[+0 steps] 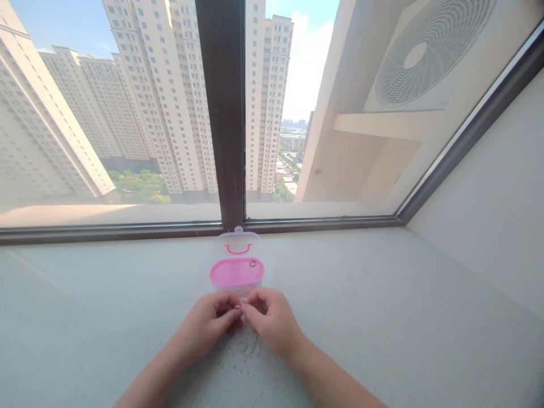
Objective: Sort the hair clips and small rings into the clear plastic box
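My left hand (216,316) and my right hand (267,314) meet over the sill, thumbs and fingertips pinched close together. A small pale ring (243,301) shows at the right fingertips. Another light bit, likely a ring (238,307), sits in the left pinch, mostly covered by the fingers. Just below the hands lie a few thin pale loops (242,347), too faint to tell their kind. Right behind the hands stands a clear plastic box with a pink oval tray (232,273), on which one dark ring (253,263) rests.
The box's clear lid (238,241) with a pink handle leans up near the window frame (227,141). All this is on a pale speckled windowsill (106,317). A white wall (488,215) rises at the right; tall buildings and an air-conditioner unit show outside the glass.
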`<state>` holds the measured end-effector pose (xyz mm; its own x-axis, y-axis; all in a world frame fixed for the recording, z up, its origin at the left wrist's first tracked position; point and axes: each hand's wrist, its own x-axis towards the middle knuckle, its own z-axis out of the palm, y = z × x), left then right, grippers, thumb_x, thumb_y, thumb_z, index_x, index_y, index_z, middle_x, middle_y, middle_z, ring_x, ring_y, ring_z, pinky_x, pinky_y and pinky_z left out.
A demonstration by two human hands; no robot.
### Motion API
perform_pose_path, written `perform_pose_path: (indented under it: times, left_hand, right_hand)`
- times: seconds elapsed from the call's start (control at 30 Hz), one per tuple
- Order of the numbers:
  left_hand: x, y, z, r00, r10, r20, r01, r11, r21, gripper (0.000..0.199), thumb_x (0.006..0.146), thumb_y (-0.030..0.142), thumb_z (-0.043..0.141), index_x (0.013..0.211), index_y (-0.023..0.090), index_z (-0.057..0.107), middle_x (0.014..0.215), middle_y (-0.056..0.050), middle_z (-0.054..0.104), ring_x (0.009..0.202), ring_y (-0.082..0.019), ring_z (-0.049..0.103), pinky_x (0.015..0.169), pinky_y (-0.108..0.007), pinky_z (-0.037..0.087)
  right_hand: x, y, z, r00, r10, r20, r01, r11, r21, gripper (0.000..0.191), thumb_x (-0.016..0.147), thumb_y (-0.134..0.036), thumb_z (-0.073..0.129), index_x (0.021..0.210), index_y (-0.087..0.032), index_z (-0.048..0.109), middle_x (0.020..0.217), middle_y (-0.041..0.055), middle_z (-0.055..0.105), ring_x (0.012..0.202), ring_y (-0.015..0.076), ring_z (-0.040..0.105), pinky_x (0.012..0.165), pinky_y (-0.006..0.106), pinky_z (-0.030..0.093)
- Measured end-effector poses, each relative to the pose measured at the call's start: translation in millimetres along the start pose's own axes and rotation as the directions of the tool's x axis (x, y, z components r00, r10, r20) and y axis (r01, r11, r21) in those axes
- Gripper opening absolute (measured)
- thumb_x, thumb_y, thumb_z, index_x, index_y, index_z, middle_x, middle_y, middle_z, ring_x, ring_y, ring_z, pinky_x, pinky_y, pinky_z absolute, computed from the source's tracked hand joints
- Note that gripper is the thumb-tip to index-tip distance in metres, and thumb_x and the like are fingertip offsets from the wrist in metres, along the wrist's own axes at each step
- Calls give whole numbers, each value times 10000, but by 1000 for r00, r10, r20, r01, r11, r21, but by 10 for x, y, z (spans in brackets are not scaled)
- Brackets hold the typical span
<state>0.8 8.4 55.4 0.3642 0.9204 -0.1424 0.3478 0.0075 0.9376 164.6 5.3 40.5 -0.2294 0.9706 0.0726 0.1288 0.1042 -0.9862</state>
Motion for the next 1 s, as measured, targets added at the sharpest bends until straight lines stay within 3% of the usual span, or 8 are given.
perform_pose_path:
  times: [0.23, 0.4, 1.0]
  left_hand:
    - [24, 12, -43, 998, -64, -7, 63, 988, -143, 252, 789, 401, 591, 728, 157, 581, 628, -20, 664, 540, -142, 570, 514, -229, 408]
    - [41, -42, -24, 1000, -14, 18, 17, 984, -179, 253, 791, 398, 604, 722, 156, 576, 597, -12, 649, 545, -142, 564, 536, -234, 416]
    - [40, -39, -2, 1000, -15, 1, 15, 993, -117, 280, 785, 412, 605, 674, 157, 570, 549, 0, 616, 529, -139, 543, 529, -234, 399]
  right_hand:
    - [17, 51, -22, 999, 33, -32, -33, 999, -1, 161, 783, -259, 578, 670, -144, 582, 562, -7, 542, 513, 94, 472, 488, 202, 349]
    - [17, 81, -25, 999, 37, -27, -38, 999, -28, 179, 789, -278, 578, 672, -143, 587, 565, -2, 551, 513, 99, 478, 483, 205, 349]
    - [15, 34, -20, 1000, 1, -24, -2, 1000, -31, 155, 768, -229, 575, 634, -150, 569, 537, -24, 506, 489, 88, 446, 478, 201, 329]
